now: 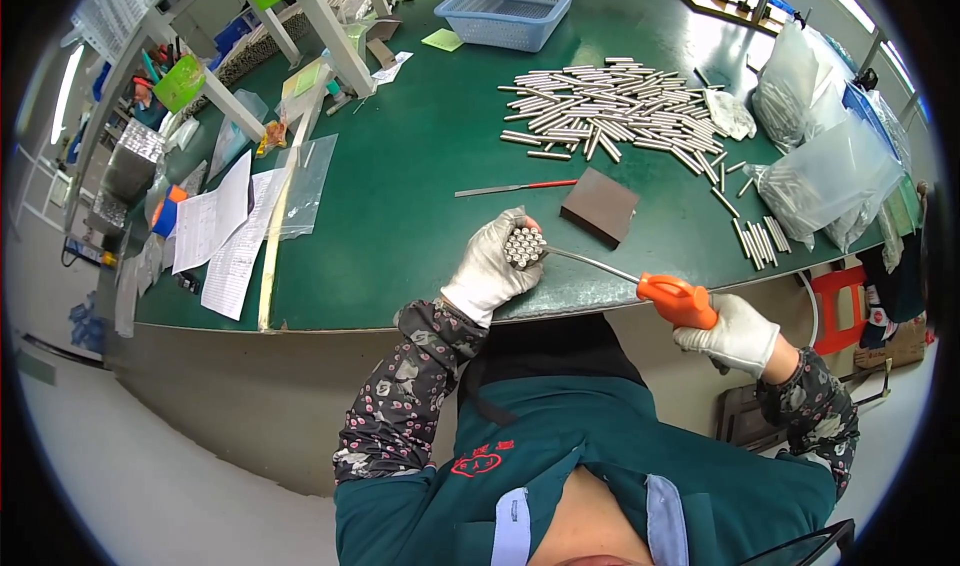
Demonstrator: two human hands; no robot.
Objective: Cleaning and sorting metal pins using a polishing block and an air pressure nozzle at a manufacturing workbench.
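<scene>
In a white glove, my left hand (492,266) is closed around a bundle of short metal rods (524,247), their round ends turned toward me. My right hand (738,336), also gloved in white, grips the handle of an orange air blow gun (676,300). Its long thin nozzle reaches left, the tip at the edge of the bundle. Just beyond the bundle lies a brown rectangular block (599,207). A flat file with a red handle (548,184) rests to the left of that block. Further back, a large heap of loose metal rods (610,111) is spread on the green table (400,166).
A blue plastic basket (510,11) stands at the back. Clear bags of rods (828,181) crowd the right side, near a small row of rods (760,243). Printed sheets (240,236) and a white rack leg (235,111) are at the left. A red stool (838,306) stands below.
</scene>
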